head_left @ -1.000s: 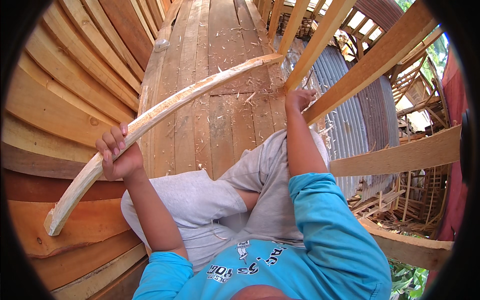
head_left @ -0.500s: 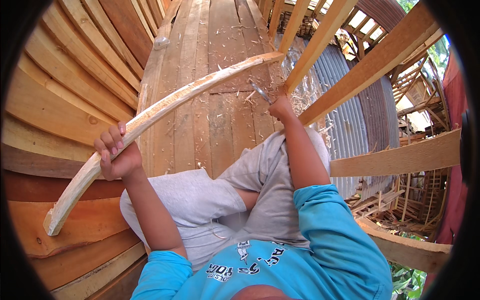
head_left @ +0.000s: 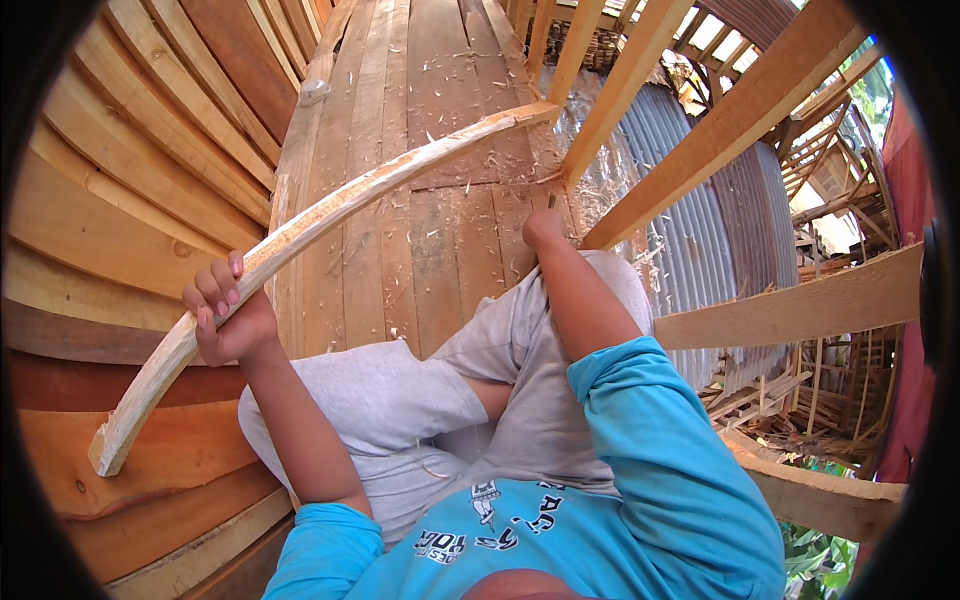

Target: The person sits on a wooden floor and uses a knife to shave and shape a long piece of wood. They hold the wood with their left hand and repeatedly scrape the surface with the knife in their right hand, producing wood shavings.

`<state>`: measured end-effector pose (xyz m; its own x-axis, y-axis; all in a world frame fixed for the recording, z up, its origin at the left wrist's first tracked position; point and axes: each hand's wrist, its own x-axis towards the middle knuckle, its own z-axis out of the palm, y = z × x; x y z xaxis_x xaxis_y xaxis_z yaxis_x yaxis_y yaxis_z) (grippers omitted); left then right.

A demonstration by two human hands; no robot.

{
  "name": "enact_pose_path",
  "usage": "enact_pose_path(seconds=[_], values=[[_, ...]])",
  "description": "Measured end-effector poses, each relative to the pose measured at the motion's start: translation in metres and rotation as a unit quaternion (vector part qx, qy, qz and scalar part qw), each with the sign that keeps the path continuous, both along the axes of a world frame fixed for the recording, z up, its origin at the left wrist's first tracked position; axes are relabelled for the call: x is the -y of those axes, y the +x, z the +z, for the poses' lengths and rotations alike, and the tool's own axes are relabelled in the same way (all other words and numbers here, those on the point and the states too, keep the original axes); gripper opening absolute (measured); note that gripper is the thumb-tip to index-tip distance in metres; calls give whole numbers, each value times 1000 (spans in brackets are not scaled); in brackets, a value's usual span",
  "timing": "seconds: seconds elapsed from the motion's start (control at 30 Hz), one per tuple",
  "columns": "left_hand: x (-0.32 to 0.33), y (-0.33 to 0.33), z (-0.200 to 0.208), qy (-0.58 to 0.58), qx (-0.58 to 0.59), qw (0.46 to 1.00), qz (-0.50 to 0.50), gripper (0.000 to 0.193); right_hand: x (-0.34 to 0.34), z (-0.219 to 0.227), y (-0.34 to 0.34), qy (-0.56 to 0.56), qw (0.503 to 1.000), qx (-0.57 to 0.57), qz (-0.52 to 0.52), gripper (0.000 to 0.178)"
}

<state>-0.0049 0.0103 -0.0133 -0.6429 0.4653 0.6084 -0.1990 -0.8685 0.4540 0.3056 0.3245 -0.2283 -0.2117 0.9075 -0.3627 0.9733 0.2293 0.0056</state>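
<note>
As we look down, our left hand (head_left: pixel 233 318) curls snugly round a long, pale, curved wooden pole (head_left: pixel 320 216) slanting over the brown plank floor (head_left: pixel 375 275); our right hand (head_left: pixel 544 229), forearm (head_left: pixel 588 297) leaning inward, clenches a slim dark tool (head_left: pixel 551 201), mostly hidden.

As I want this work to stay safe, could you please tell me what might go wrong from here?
The long wooden pole might swing or twist, as only the left hand grips it. Its far end, close to a wooden slat, could bump it. Shavings scattered over the floorboards could make footing slippery.
</note>
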Motion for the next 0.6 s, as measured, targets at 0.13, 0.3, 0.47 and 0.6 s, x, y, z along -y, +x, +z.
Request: enact_pose_path(seconds=[0.13, 0.3, 0.47, 0.6], values=[[1, -2, -1, 0, -1, 1000, 9, 27, 0, 6, -8, 49, 996, -71, -8, 23], [4, -2, 0, -6, -1, 1000, 18, 27, 7, 27, -24, 45, 989, -127, 61, 23], [3, -2, -1, -11, -10, 1000, 14, 28, -5, 15, -15, 71, 982, -120, -124, 21], [4, -1, 0, -7, -4, 1000, 20, 28, -8, 19, -13, 106, 993, -4, 47, 21]])
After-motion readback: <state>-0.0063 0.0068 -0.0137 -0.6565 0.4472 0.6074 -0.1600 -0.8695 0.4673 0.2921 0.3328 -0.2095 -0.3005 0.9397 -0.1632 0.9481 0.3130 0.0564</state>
